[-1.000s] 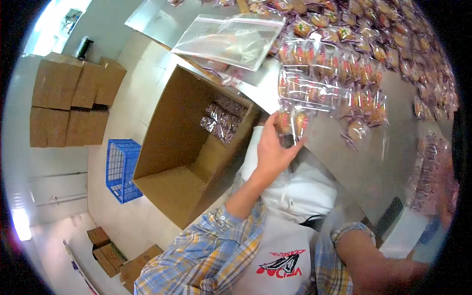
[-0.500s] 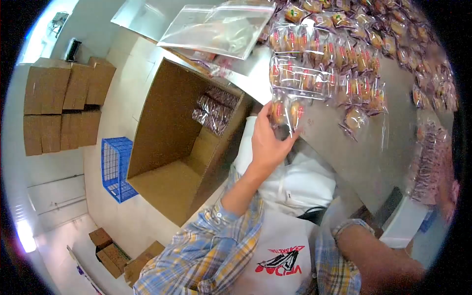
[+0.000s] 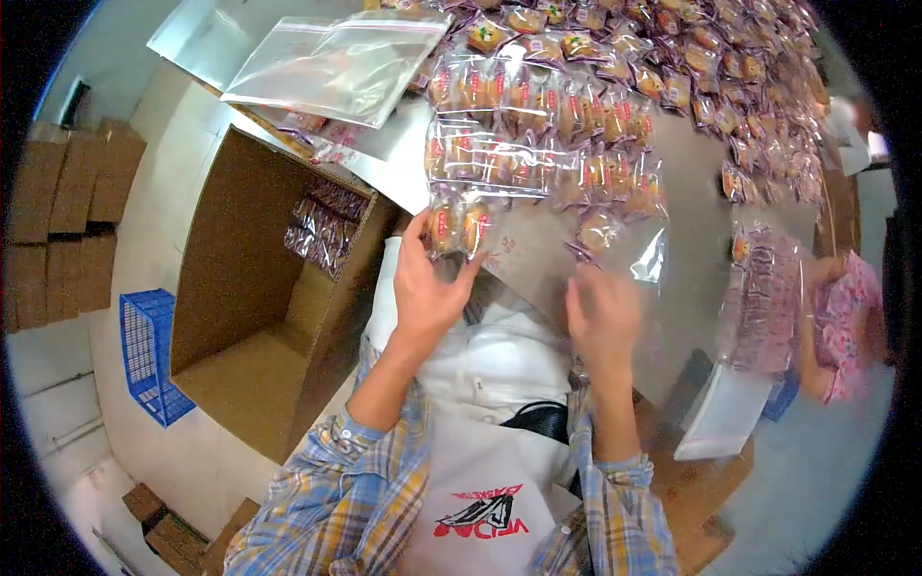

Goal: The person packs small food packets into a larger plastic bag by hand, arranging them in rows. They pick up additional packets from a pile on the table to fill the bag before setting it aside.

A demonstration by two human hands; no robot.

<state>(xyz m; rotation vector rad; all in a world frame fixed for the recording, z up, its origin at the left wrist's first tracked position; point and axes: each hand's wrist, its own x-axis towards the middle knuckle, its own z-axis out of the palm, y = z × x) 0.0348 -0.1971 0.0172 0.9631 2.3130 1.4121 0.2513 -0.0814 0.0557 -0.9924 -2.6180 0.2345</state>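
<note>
My left hand [image 3: 430, 284] is closed on two wrapped pastries [image 3: 460, 227] at the near edge of the grey table [image 3: 538, 252], its thumb and fingers at either side of them. Just beyond lie rows of wrapped pastries [image 3: 490, 161] in clear plastic. To the right, my right hand [image 3: 605, 312] is smeared by motion below a single wrapped pastry [image 3: 597, 230]; whether its fingers hold anything cannot be made out.
An open cardboard box [image 3: 245, 317] with packed packets [image 3: 325, 226] stands left, beside a blue crate [image 3: 152, 355]. Clear bags [image 3: 336, 72] lie at the back left. More pastries [image 3: 691, 58] cover the back. A person in pink [image 3: 845, 331] is at the far right.
The view has turned to the right. My right hand has come from the lower right to near the single pastry. My left hand stays on the two pastries.
</note>
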